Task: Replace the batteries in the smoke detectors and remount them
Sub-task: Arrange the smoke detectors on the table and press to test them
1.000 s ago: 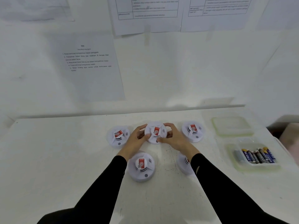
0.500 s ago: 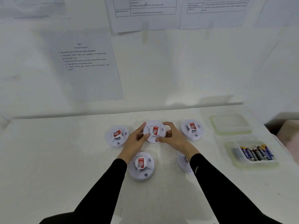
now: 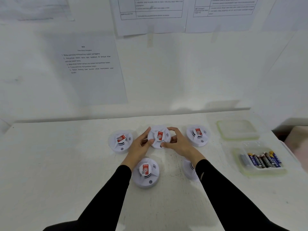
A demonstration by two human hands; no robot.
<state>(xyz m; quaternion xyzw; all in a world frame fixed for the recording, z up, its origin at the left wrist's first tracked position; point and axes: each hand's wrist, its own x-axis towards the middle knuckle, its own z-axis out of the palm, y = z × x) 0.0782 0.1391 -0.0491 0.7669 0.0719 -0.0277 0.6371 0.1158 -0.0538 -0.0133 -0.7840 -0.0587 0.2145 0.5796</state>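
Observation:
Several round white smoke detectors with red labels lie on a white table [image 3: 66, 172]. Both hands grip the middle back detector [image 3: 159, 136]: my left hand [image 3: 140, 146] holds its left rim, my right hand [image 3: 179, 144] wraps its right and front rim. Other detectors sit at the back left [image 3: 120, 141], back right [image 3: 198, 135] and front centre [image 3: 145, 172]. One more detector [image 3: 189, 170] is mostly hidden behind my right forearm. Whether the held detector is lifted off the table I cannot tell.
A clear tub [image 3: 260, 170] of several batteries [image 3: 261, 160] stands at the right, with its lid [image 3: 237, 130] behind it. Printed instruction sheets [image 3: 90, 67] hang on the white wall behind the table. The table's right edge drops off near the tub.
Both hands stay on the middle detector; my fingers shifted slightly around its rim. The view tilted a little.

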